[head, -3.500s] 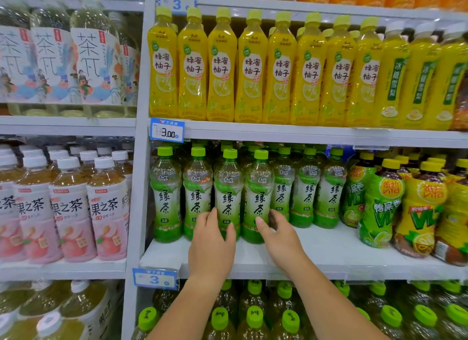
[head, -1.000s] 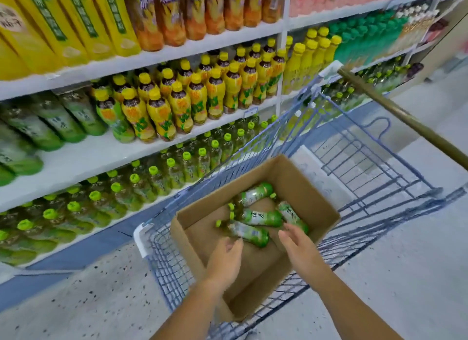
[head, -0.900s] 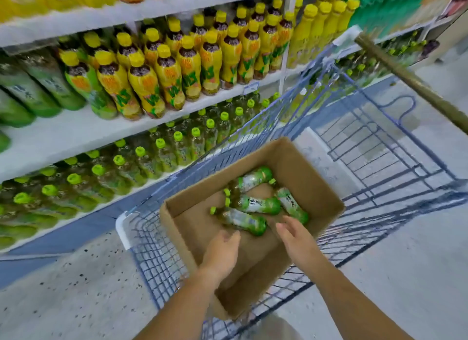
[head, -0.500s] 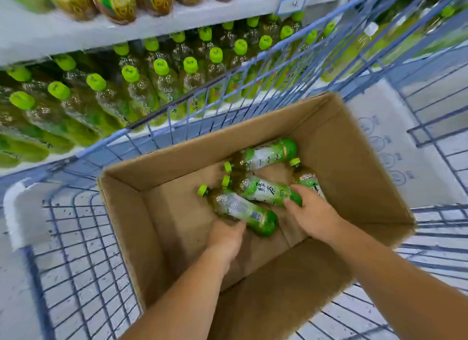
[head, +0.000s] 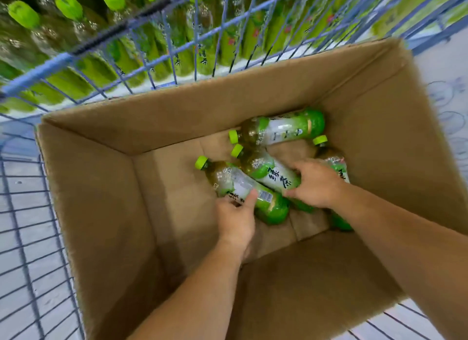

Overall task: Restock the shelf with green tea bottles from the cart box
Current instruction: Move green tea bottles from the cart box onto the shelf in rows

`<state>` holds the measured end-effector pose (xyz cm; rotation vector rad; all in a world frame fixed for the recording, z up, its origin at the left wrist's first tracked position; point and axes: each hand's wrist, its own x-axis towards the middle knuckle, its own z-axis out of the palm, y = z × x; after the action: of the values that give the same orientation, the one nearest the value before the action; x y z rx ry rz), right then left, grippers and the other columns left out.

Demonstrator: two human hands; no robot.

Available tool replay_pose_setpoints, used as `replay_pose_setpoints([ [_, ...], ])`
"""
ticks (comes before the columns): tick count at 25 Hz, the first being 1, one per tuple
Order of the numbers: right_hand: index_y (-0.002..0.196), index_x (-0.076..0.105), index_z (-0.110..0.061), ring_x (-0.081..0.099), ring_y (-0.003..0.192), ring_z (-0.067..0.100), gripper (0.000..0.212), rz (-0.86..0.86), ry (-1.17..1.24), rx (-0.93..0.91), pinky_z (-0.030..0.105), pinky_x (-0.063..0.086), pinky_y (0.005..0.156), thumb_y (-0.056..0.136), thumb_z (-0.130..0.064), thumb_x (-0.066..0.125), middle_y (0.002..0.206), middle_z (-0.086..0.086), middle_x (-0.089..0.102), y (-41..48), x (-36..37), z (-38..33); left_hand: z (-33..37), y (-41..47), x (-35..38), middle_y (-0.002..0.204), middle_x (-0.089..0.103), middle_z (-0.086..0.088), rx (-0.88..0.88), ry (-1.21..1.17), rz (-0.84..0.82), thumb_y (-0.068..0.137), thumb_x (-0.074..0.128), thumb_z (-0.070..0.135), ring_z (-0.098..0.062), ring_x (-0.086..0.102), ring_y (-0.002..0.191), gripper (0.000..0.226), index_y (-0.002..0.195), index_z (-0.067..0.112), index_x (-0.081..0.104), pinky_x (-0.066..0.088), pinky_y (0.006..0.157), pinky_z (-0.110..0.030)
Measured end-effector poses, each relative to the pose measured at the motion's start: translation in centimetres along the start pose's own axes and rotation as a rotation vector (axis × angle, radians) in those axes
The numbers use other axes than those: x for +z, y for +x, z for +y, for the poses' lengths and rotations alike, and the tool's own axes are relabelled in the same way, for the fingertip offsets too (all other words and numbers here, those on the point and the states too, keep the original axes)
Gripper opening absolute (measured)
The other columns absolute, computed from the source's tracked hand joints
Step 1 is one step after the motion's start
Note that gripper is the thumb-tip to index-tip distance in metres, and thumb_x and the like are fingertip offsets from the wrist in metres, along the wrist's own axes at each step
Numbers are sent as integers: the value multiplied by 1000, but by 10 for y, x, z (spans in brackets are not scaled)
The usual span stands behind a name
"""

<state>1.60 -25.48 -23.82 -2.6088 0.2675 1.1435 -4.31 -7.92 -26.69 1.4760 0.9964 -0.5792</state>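
1. Wire cart [head: 33, 74] holds cardboard box [head: 177, 117]; four green tea bottles [head: 220, 172] lie on box floor.
2. Left hand [head: 236, 218]: fingers grip nearest bottle [head: 268, 205].
3. Right hand [head: 314, 185]: fingers curl round middle bottle [head: 266, 170].
4. Far bottle [head: 283, 127] near back wall; rightmost bottle [head: 338, 166] partly hidden by right wrist.

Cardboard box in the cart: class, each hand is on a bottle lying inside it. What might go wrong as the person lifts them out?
1. The left hand grips the nearest bottle and the right hand the middle bottle. These two lie against each other, so lifting one may drag or knock the other.
2. Each grip is single-handed on the label, so a bottle might slip and drop onto the others in the cardboard box.
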Motion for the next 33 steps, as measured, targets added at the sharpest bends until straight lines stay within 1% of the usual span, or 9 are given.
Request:
replay_pose_setpoints([
  [4,149,41,-14,53,126,29,90,-132,120,108,35,48,100,72,-42,80,145,10,52,-4,12,-1,14,-9,-12,91,73,-3,-82,72,-12,78,85,21,-13,70,77,44,110,10,58,53,63,-26],
  [8,144,44,-7,58,104,26,87,-183,177,207,32,51,84,72,-41,78,133,13,59,-20,13,-15,28,-23,-44,86,77,-11,-136,195,-114,78,81,9,-22,74,70,20,95,11,72,60,58,-30],
  [12,125,59,-9,55,80,15,53,-132,511,283,23,45,63,81,-32,77,120,13,62,-78,3,-38,49,-52,-76,86,76,-9,-11,316,-157,73,83,6,-23,74,72,27,96,15,70,58,58,-30],
  [15,88,65,-16,57,68,3,12,-34,796,287,12,45,47,83,-20,75,96,5,69,-141,-10,-64,78,-93,-104,80,75,-8,51,376,-145,69,85,10,-26,73,72,22,80,19,68,61,63,-42],
  [18,81,70,-13,71,74,21,8,16,994,326,35,63,68,79,-20,74,88,15,74,-198,-29,-98,115,-140,-138,87,72,-8,70,362,-197,67,87,15,-25,72,74,39,95,20,61,60,59,-41],
  [20,87,74,-10,75,81,30,21,89,1075,320,54,61,75,74,-26,74,90,17,76,-234,-42,-122,141,-170,-164,90,67,-3,101,348,-227,69,87,18,-19,69,75,51,105,20,52,56,59,-33],
  [25,84,74,-15,74,79,24,14,291,1085,265,52,61,74,78,-28,72,82,6,76,-321,-71,-189,192,-229,-226,97,69,-5,244,365,-303,68,87,22,-22,71,84,54,110,20,52,62,74,-48],
  [29,85,73,-17,72,78,21,31,432,1038,206,47,61,73,66,-42,69,79,2,75,-367,-92,-232,226,-257,-268,98,68,-3,363,344,-334,75,85,18,-18,70,82,50,111,19,51,60,69,-40],
  [33,89,73,-23,71,78,13,16,540,1016,101,38,59,72,75,-30,74,81,-6,75,-400,-114,-273,250,-284,-311,99,70,-4,453,272,-309,78,84,22,-17,71,79,45,109,20,52,61,67,-39],
])
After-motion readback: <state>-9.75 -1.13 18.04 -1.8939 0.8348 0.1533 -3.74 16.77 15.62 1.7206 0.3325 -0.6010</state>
